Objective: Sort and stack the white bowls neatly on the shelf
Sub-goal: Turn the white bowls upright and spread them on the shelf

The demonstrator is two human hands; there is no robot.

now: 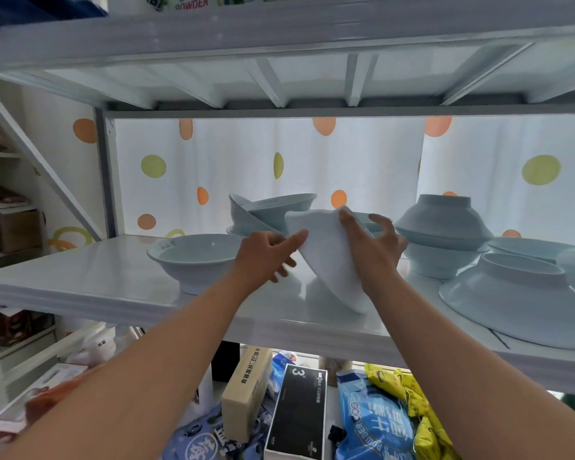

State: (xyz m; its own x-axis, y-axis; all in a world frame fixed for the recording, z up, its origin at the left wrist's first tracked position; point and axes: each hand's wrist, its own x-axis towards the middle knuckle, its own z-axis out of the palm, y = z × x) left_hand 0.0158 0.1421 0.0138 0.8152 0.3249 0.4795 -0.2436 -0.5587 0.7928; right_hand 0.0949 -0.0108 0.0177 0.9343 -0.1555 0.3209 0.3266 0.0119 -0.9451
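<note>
Both hands hold one white bowl [326, 257], tilted on its side over the white shelf [90, 280]. My left hand [266, 257] grips its left rim and my right hand [374, 247] grips its upper right edge. An upright white bowl [193, 257] stands to the left. Behind the held bowl leans a loose pile of bowls [269, 210]. To the right, an upturned bowl [442, 220] rests on an upright one [435, 263]. A large upturned bowl [512, 297] lies at the front right, with another bowl [525, 247] behind it.
A dotted curtain [246, 167] hangs behind the shelf. The upper shelf [279, 34] sits close overhead. Below the shelf lie boxes [296, 413] and bags of powder [375, 423]. A metal upright [105, 174] bounds the shelf at the left.
</note>
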